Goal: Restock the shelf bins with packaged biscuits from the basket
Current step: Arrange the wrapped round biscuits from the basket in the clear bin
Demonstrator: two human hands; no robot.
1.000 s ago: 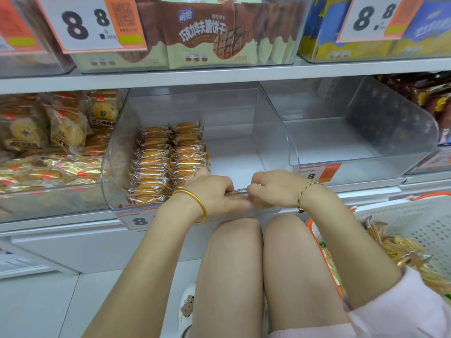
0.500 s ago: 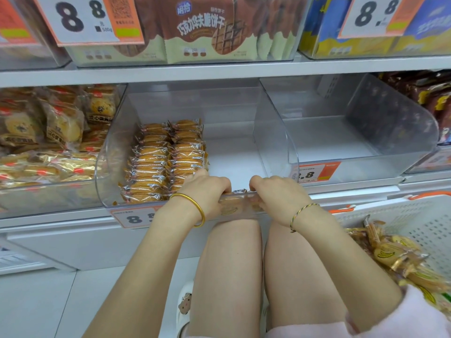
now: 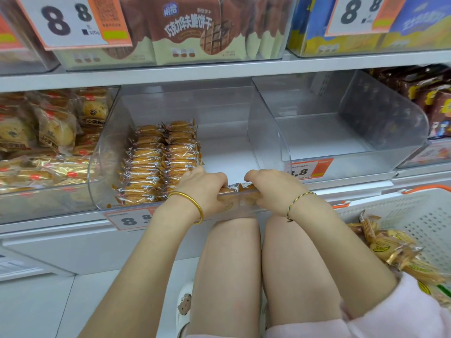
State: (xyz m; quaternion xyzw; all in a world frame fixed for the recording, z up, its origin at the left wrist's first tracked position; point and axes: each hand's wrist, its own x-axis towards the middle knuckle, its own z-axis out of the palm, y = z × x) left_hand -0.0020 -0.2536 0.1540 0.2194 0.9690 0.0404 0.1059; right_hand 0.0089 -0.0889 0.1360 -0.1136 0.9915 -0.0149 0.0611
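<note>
On the shelf [image 3: 219,71] before us the clear middle bin [image 3: 105,167] carries two filed rows of biscuit packets [image 3: 158,162] along its left side, and the white basket [image 3: 415,215] of loose packets sits low at our right. Our left hand [image 3: 202,189] and right hand [image 3: 273,189] each curl round one end of a short stack of packets [image 3: 238,191], clamping it between them just inside the bin's front lip, its long axis running left to right. The bin's bare floor lies just beyond, equally near both hands, so we judge the stack must go forward.
</note>
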